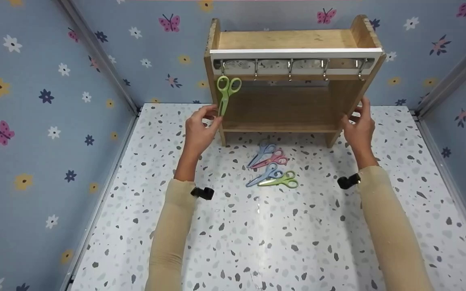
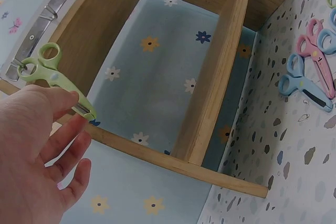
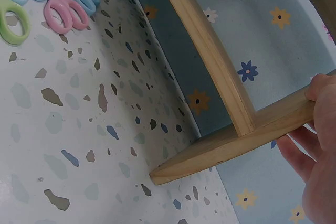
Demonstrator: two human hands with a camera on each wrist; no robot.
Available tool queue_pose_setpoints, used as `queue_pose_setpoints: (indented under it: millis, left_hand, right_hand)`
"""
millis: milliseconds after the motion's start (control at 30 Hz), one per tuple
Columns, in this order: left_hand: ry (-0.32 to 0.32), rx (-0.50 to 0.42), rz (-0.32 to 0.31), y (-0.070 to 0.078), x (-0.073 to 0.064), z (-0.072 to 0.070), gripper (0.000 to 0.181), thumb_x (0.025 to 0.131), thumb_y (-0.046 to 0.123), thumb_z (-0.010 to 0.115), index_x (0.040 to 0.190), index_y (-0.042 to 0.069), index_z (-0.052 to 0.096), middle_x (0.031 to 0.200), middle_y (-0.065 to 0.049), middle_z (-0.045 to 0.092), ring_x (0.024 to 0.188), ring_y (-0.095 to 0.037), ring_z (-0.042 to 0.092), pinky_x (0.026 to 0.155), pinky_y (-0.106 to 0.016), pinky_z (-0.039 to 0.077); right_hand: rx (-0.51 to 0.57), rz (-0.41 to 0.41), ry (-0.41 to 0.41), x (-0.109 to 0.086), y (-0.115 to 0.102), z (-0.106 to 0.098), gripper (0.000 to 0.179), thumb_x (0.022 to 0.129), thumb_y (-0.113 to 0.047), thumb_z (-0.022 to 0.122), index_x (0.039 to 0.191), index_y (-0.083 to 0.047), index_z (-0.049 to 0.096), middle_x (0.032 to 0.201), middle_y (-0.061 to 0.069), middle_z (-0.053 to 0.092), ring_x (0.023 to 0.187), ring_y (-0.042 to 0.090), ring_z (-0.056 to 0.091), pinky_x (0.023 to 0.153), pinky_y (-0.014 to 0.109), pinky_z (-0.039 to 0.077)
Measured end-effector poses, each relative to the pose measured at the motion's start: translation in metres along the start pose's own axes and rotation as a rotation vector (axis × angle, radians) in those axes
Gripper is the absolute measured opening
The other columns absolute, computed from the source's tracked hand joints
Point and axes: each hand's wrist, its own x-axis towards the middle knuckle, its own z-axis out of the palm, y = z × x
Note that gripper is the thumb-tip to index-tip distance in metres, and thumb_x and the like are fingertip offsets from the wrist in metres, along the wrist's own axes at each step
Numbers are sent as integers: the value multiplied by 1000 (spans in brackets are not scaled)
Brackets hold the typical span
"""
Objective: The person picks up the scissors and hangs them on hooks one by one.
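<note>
A small wooden shelf (image 1: 281, 107) stands at the back wall, with a metal hook rail (image 1: 273, 64) across its upper front. Green scissors (image 1: 225, 95) hang by a handle loop from the leftmost hook, blades down. My left hand (image 1: 200, 126) holds the shelf's left side panel, thumb inside and fingers outside; in the left wrist view the thumb overlaps the scissors' blades. On the opposite side, my right hand (image 1: 359, 127) grips the right side panel (image 3: 236, 145) between thumb and fingers, the fingertips partly hidden behind the wood.
In front of the shelf lie several scissors on the speckled tabletop: blue scissors (image 1: 263, 153), pink scissors (image 1: 273, 159), a second blue pair (image 1: 266, 174) and a green pair (image 1: 283, 180). Flower-patterned walls (image 1: 47, 133) enclose the table at the back and sides.
</note>
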Motion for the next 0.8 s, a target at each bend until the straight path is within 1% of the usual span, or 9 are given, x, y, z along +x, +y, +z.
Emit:
queue_pose_setpoints:
  millis: [100, 267, 467, 600, 700, 800]
  left_hand:
    - [-7, 0, -13, 1, 0, 0, 37, 109, 14, 75, 145, 5, 72, 133, -16, 81, 125, -34, 73, 100, -46, 55]
    - [-14, 7, 0, -2, 0, 0, 39, 109, 14, 73, 147, 4, 71, 138, -17, 80, 130, -36, 71, 103, -54, 56]
    - [-13, 29, 16, -2, 1, 1, 41, 108, 12, 73, 147, 3, 71, 140, -19, 79, 131, -37, 71, 102, -53, 57]
    - [-16, 17, 5, -3, 1, 3, 42, 108, 12, 73, 149, 3, 70, 142, -19, 78, 133, -38, 69, 107, -60, 57]
    - [-20, 17, -10, -3, 1, 4, 44, 109, 13, 73, 151, 5, 69, 145, -18, 77, 135, -37, 68, 109, -59, 57]
    - [-23, 22, -14, -4, 1, 4, 45, 109, 14, 73, 153, 5, 68, 145, -17, 77, 136, -36, 69, 109, -56, 57]
  right_hand:
    - [-1, -2, 2, 0, 0, 0, 72, 111, -8, 60, 173, -36, 36, 158, 20, 66, 139, 43, 73, 117, 59, 59]
    - [-2, -12, 6, 0, 1, 1, 74, 111, -8, 60, 175, -35, 33, 158, 23, 65, 139, 45, 73, 119, 60, 57]
    - [0, -16, 4, 0, 2, 1, 75, 111, -8, 59, 176, -34, 33, 158, 24, 64, 140, 45, 72, 120, 60, 57]
    - [5, -15, 2, 0, 2, 0, 74, 111, -9, 59, 175, -35, 33, 158, 24, 64, 140, 45, 72, 119, 60, 57]
    - [10, -16, -1, 0, 2, 0, 74, 111, -9, 58, 175, -35, 33, 158, 23, 65, 140, 44, 72, 119, 60, 57]
    - [15, -19, -2, 0, 3, 1, 75, 110, -9, 58, 175, -35, 34, 158, 23, 65, 139, 44, 73, 118, 60, 58]
